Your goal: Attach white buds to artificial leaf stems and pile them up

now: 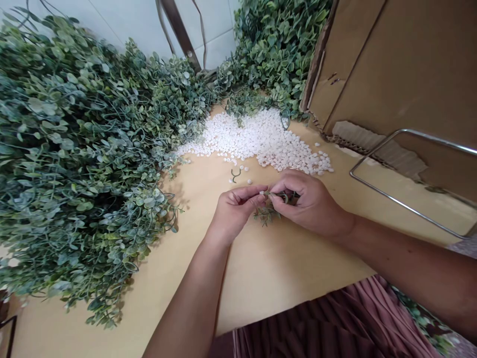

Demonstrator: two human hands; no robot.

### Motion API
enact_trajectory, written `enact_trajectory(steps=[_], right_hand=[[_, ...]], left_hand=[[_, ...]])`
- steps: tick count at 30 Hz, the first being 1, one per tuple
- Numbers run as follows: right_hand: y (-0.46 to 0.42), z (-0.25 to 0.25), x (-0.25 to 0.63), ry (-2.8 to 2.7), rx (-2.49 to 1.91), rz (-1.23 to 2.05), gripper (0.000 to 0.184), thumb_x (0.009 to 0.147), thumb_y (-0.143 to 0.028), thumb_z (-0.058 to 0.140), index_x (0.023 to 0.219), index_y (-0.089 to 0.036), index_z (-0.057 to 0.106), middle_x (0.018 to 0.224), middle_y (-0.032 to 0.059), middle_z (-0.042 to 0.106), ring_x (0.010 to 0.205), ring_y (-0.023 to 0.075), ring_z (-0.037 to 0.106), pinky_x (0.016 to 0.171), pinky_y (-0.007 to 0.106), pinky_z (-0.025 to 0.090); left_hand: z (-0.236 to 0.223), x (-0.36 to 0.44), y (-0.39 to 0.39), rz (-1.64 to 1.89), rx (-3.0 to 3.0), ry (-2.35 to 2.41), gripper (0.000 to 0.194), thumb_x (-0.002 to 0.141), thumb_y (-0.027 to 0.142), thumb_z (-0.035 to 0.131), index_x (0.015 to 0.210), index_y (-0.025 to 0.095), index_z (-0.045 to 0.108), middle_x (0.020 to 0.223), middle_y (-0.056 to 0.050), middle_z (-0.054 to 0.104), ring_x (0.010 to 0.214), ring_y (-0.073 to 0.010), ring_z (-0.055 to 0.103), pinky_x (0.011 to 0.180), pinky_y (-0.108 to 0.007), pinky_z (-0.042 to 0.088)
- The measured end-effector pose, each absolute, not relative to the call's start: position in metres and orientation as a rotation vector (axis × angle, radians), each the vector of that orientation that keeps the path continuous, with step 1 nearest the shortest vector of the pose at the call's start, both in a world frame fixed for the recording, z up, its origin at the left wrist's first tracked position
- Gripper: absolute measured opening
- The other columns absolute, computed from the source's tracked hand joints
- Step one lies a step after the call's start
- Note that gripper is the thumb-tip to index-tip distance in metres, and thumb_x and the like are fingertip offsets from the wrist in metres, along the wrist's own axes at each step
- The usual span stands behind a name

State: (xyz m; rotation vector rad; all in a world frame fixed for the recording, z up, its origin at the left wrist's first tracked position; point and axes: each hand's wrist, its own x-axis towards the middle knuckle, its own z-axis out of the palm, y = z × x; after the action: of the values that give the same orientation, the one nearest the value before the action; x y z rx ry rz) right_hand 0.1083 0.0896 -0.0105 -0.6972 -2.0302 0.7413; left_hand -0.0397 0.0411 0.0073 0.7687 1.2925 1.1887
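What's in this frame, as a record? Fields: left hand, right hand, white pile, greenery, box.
left hand: left hand pinching a small white piece
right hand: right hand pinching a green sprig, fingertips close to the left's
white pile: white pieces on the table, beyond the hands
greenery: large leafy heap at left
box: cardboard at right

White pieces; green sprig; grey-green foliage; tan tabletop; brown cardboard; maroon cloth.

Cardboard panel is torn near its base. Bent metal rod before panel; tiled wall, brown bar left of panel.
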Motion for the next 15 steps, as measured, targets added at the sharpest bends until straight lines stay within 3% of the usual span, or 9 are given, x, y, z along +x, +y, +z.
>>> enact_trajectory(steps=[7,15], right_hand=[[0.0909,-0.013,0.1082,-2.03,-0.726,0.738,0.013,0.071,-0.009,0.053,0.061,-0.017,0.05,0.06,0.0005,0.049,0.058,0.0112,0.047,0.055,0.024,0.038],[0.0894,-0.0101,0.1082,-1.966,-0.777,0.865,0.012,0.071,-0.013,0.054,0.061,-0.017,0.052,0.058,-0.0025,0.047,0.053,0.0086,0.044,0.051,0.022,0.036]], left_hand=[[0.0062,-0.0404,0.0404,1.171,0.776,1.276,0.019,0.06,0.024,0.076,0.078,0.017,0.073,0.063,0.0,0.07,0.06,-0.0094,0.062,0.069,-0.023,0.05],[0.0076,-0.0432,0.0421,1.173,0.754,1.187,0.02,0.056,0.026,0.079,0.07,0.014,0.072,0.059,0.001,0.067,0.056,-0.0067,0.058,0.061,-0.019,0.047]])
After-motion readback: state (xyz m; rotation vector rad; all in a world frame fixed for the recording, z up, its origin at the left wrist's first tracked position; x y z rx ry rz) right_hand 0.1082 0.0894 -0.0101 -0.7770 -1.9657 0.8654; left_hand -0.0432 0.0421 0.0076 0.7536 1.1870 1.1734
